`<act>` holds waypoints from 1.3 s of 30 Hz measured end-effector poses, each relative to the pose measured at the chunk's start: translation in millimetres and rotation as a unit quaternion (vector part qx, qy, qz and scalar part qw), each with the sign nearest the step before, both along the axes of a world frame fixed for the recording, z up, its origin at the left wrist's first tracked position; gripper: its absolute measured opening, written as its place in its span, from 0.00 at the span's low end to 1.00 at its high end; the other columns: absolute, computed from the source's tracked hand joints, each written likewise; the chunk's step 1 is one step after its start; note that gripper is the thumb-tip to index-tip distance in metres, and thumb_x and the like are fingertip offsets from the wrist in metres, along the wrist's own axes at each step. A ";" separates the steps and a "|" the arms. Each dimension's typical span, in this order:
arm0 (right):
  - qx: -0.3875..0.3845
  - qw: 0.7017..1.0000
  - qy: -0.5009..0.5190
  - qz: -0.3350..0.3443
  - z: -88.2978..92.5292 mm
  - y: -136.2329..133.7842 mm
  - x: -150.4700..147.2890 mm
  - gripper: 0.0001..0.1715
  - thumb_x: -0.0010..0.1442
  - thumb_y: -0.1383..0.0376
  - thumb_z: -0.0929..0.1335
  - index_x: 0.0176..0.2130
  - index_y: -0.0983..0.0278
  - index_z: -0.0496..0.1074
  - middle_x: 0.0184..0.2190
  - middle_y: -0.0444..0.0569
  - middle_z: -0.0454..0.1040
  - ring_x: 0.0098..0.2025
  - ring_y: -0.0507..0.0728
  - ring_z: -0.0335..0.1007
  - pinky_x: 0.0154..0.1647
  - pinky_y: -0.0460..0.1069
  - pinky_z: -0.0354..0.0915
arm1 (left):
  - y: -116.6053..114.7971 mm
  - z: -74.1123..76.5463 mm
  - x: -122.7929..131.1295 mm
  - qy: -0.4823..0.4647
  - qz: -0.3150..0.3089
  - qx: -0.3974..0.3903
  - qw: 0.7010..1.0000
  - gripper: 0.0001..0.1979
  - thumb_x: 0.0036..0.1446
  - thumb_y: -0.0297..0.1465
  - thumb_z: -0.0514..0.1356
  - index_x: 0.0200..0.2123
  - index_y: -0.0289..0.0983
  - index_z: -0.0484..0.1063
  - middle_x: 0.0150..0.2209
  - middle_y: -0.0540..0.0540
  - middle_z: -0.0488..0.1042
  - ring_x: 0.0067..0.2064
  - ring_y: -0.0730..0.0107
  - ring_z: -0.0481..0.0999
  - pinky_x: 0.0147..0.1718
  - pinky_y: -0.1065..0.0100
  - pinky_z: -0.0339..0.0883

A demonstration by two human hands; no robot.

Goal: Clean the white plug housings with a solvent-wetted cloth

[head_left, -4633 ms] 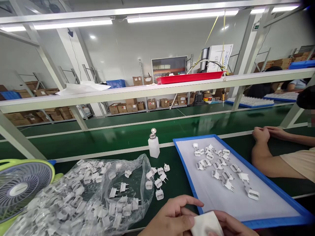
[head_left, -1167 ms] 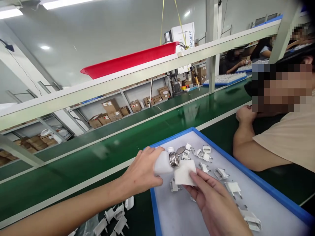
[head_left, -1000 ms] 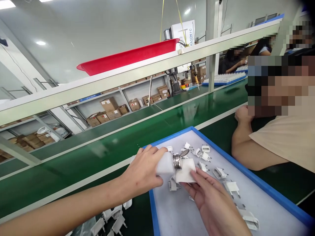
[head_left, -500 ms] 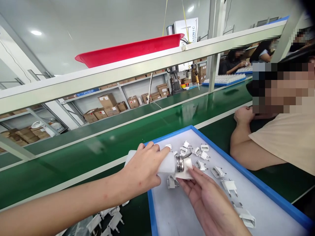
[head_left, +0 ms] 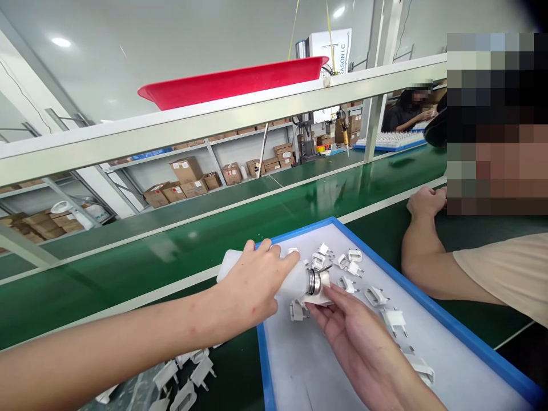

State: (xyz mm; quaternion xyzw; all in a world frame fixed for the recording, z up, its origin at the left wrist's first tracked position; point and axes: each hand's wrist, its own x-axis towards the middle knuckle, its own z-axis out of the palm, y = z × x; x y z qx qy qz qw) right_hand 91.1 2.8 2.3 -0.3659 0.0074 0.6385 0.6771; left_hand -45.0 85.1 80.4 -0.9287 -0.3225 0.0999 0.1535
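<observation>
Left fingers: my left hand point(head_left: 248, 285) is curled around the white bottle point(head_left: 274, 278), thumb under, fingers point(head_left: 274, 260) over the top; the grip is closed on it.
Bottle: held tipped on its side, metal cap point(head_left: 315, 282) pointing toward my right hand, base sticking out past my left knuckles.
Right fingers: my right hand point(head_left: 351, 334) lies palm up, fingers loosely bent, pinching the small white cloth point(head_left: 322, 290) at my fingertips.
Cloth: pressed right against the bottle's cap, between cap and my right fingertips.
Under my hands: blue-rimmed tray point(head_left: 262, 365) with a white liner; one white plug part point(head_left: 297, 310) sits just below the cap, between my two hands.
Beyond my fingertips: loose plug parts point(head_left: 347, 264) scattered on the tray liner, more trailing off to the right of my right hand.
Near my left forearm: more plug pieces point(head_left: 184, 377) on the green bench, off the tray.
Right of my right hand: a co-worker's forearm point(head_left: 432, 268) rests on the bench just past the tray edge, fist point(head_left: 423, 201) closed.
Past the tray: green conveyor belt point(head_left: 214, 240), well beyond my fingers.
Farthest: overhead rail with a red tray point(head_left: 231, 85) on it; shelves of cardboard boxes point(head_left: 188, 177) behind.
</observation>
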 end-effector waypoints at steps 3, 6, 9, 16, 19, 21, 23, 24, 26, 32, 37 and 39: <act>0.008 1.000 -0.007 0.004 -0.7 -0.8 -1.2 0.16 0.57 0.73 0.70 0.47 0.68 0.75 0.45 0.55 0.77 0.47 0.59 0.73 0.45 0.51 0.76 | -1.3 2.7 -0.5 0.010 0.014 -0.013 1.000 0.33 0.38 0.24 0.62 0.51 0.43 0.63 0.40 0.43 0.73 0.43 0.49 0.70 0.39 0.56 0.60; 0.010 1.000 -0.014 0.005 -1.4 -1.7 -2.7 0.14 0.55 0.73 0.70 0.43 0.67 0.76 0.45 0.54 0.77 0.47 0.58 0.73 0.45 0.51 0.76 | -2.1 3.9 -2.2 0.015 0.018 -0.011 1.000 0.32 0.39 0.24 0.63 0.51 0.43 0.63 0.41 0.42 0.73 0.44 0.48 0.69 0.40 0.55 0.60; 0.012 1.000 -0.018 0.012 -2.3 -2.0 -4.4 0.09 0.54 0.73 0.71 0.38 0.68 0.75 0.45 0.55 0.77 0.46 0.58 0.72 0.45 0.51 0.75 | -2.2 2.7 -5.3 0.014 0.006 0.006 1.000 0.31 0.38 0.24 0.63 0.50 0.42 0.64 0.40 0.41 0.73 0.43 0.48 0.70 0.38 0.54 0.61; 0.023 0.999 -0.020 0.026 -0.4 -4.6 -9.7 0.20 0.52 0.74 0.70 0.46 0.69 0.74 0.47 0.56 0.77 0.47 0.58 0.72 0.43 0.50 0.75 | -4.4 1.6 -15.1 -0.002 -0.017 0.030 0.999 0.32 0.36 0.24 0.60 0.49 0.42 0.64 0.37 0.42 0.73 0.40 0.50 0.70 0.33 0.56 0.60; 0.030 0.999 -0.022 0.029 -0.1 -6.1 -11.9 0.21 0.52 0.75 0.70 0.48 0.69 0.74 0.47 0.56 0.77 0.48 0.59 0.72 0.44 0.50 0.75 | -5.3 2.6 -18.1 -0.009 -0.016 0.028 0.999 0.31 0.36 0.25 0.60 0.49 0.42 0.64 0.38 0.42 0.73 0.40 0.50 0.70 0.33 0.56 0.59; 0.031 0.999 -0.021 0.032 -0.7 -6.6 -12.8 0.21 0.52 0.75 0.70 0.48 0.69 0.74 0.46 0.55 0.77 0.48 0.59 0.73 0.45 0.51 0.75 | -5.8 3.3 -19.6 -0.013 -0.012 0.023 1.000 0.30 0.36 0.26 0.60 0.48 0.42 0.64 0.38 0.43 0.73 0.40 0.50 0.70 0.33 0.56 0.59; 0.028 0.999 -0.019 0.031 -1.2 -6.9 -13.1 0.20 0.54 0.74 0.70 0.48 0.68 0.74 0.45 0.54 0.77 0.48 0.59 0.73 0.45 0.50 0.75 | -6.8 4.1 -20.8 -0.016 -0.009 0.016 1.000 0.30 0.36 0.26 0.60 0.48 0.42 0.64 0.38 0.43 0.73 0.40 0.50 0.70 0.33 0.55 0.59; 0.026 0.999 -0.017 0.030 -1.2 -7.2 -13.3 0.19 0.55 0.74 0.70 0.48 0.68 0.74 0.44 0.54 0.77 0.48 0.59 0.73 0.45 0.50 0.75 | -7.5 4.6 -21.4 -0.017 -0.007 0.011 1.000 0.30 0.37 0.26 0.60 0.49 0.42 0.64 0.38 0.44 0.73 0.40 0.50 0.70 0.33 0.55 0.60; 0.023 0.999 -0.016 0.029 -0.1 -8.2 -13.7 0.19 0.56 0.74 0.70 0.49 0.68 0.75 0.44 0.54 0.77 0.47 0.58 0.73 0.43 0.49 0.75 | -9.5 5.7 -22.8 -0.021 0.001 -0.002 1.000 0.30 0.37 0.26 0.61 0.49 0.41 0.64 0.39 0.43 0.74 0.41 0.51 0.70 0.34 0.56 0.60; 0.009 1.000 -0.018 0.023 8.8 -13.5 -18.4 0.15 0.63 0.71 0.69 0.51 0.70 0.74 0.47 0.56 0.78 0.46 0.58 0.76 0.41 0.49 0.77 | -11.4 6.6 -33.2 -0.068 0.044 -0.066 0.995 0.22 0.37 0.28 0.63 0.40 0.39 0.65 0.40 0.44 0.75 0.41 0.53 0.71 0.35 0.58 0.61; -0.005 1.000 -0.014 0.014 14.2 -18.5 -23.5 0.18 0.62 0.72 0.70 0.52 0.70 0.72 0.51 0.58 0.77 0.52 0.61 0.76 0.45 0.50 0.78 | -3.0 4.8 -50.5 -0.208 0.113 -0.230 0.944 0.21 0.33 0.27 0.68 0.34 0.42 0.65 0.35 0.52 0.72 0.35 0.61 0.73 0.26 0.68 0.58; -0.017 1.000 -0.010 0.014 15.7 -20.9 -26.1 0.20 0.62 0.72 0.71 0.54 0.68 0.71 0.51 0.57 0.77 0.52 0.61 0.76 0.45 0.51 0.78 | 2.5 2.1 -59.3 -0.273 0.153 -0.283 0.907 0.22 0.31 0.26 0.70 0.33 0.42 0.66 0.32 0.54 0.72 0.31 0.63 0.73 0.23 0.70 0.56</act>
